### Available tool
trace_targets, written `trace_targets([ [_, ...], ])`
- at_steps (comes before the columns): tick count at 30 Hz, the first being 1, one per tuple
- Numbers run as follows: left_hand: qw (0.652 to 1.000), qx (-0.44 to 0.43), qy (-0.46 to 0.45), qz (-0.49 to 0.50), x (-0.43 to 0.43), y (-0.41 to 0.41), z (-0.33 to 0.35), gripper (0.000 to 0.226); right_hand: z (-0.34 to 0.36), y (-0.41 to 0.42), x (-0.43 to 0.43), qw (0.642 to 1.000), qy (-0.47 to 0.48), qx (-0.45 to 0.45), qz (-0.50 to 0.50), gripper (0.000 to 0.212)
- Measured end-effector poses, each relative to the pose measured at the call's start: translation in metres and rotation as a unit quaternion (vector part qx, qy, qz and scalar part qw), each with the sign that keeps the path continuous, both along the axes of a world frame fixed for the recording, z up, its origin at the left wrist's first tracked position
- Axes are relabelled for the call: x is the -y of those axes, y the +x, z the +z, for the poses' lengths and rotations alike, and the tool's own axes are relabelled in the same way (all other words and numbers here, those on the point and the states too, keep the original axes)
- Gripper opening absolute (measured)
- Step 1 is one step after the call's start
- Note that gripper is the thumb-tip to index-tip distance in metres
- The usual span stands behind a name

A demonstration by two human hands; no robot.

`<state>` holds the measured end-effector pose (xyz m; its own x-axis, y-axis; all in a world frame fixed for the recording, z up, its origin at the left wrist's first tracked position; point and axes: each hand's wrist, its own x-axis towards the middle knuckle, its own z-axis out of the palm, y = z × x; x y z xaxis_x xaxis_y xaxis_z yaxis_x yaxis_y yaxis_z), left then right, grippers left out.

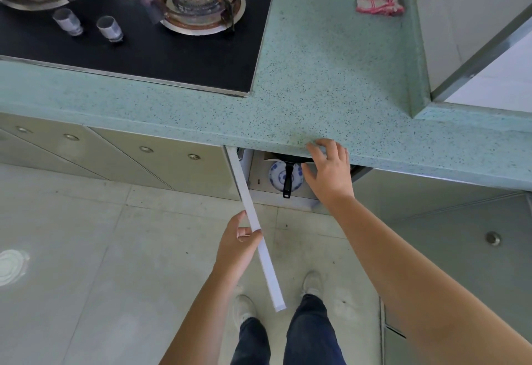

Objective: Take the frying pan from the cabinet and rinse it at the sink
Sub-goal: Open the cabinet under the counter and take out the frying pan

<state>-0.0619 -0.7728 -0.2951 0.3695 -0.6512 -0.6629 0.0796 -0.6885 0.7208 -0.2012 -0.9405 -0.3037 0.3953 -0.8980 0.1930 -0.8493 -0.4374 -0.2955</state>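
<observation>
The cabinet door [260, 246] under the counter stands swung open, seen edge-on as a white strip. My left hand [240, 245] grips its top edge. Inside the cabinet lies the frying pan, mostly hidden by the counter; its black handle [288, 182] points out toward me over a blue-and-white plate [275, 176]. My right hand [329, 174] hovers at the cabinet opening just right of the handle, fingers spread, holding nothing. No sink is in view.
The speckled green countertop [316, 77] overhangs the cabinet. A black gas hob [178, 48] with two burners sits at the left. A pink-edged cloth [377, 0] lies at the back right. My feet [312, 284] stand on the grey tiled floor.
</observation>
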Motion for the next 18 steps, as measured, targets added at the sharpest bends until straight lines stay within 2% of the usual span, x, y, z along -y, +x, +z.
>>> trace_targets([
  [4, 0.998, 0.060, 0.013, 0.024, -0.011, 0.009, 0.002, 0.048, -0.001, 0.001, 0.000, 1.000, 0.003, 0.005, -0.004, 0.036],
  [7, 0.995, 0.094, 0.024, 0.036, -0.017, 0.012, 0.004, 0.053, 0.002, 0.005, 0.000, 1.000, 0.016, 0.014, -0.019, 0.033],
  [13, 0.978, 0.202, 0.054, -0.021, -0.023, 0.025, 0.004, 0.058, 0.001, 0.006, 0.000, 1.000, 0.007, 0.010, -0.018, 0.033],
  [18, 0.947, 0.301, 0.088, -0.067, -0.026, 0.037, 0.002, 0.060, 0.001, 0.007, -0.001, 1.000, 0.003, 0.000, -0.014, 0.036],
])
